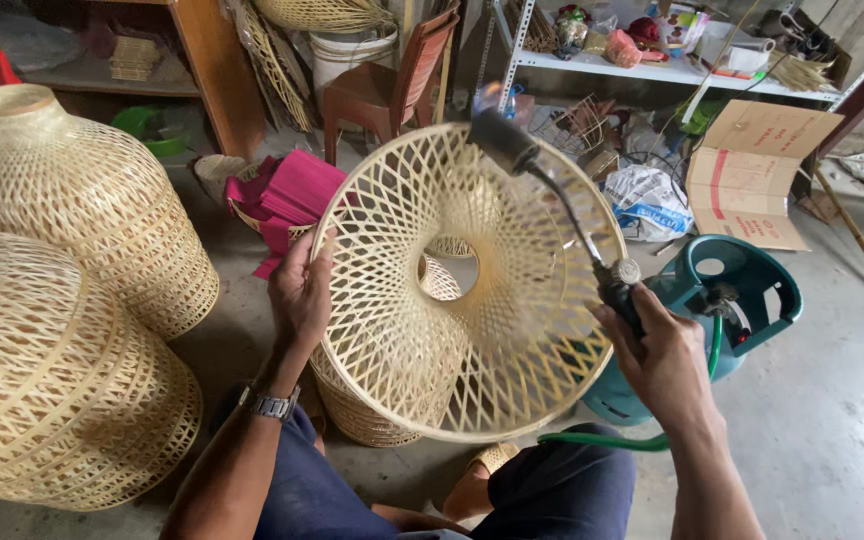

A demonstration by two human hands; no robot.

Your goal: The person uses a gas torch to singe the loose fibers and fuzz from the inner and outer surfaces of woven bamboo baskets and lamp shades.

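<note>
Left hand (299,292) fingers clamp woven shade (467,285) rim; right hand (664,362) fingers grip torch (552,200).

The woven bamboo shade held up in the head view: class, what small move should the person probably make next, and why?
Probably turn the woven bamboo shade a little with the left hand. That hand grips its left rim, while the right hand holds the gas torch with its nozzle at the upper right edge. Turning would likely bring a fresh stretch of weave to the nozzle rather than dwelling on one spot.

One head-worn camera looks steeply down and forward, close over the lap and both hands, taking in concrete floor (832,400) and shelves (652,70) along the frame's top.
</note>
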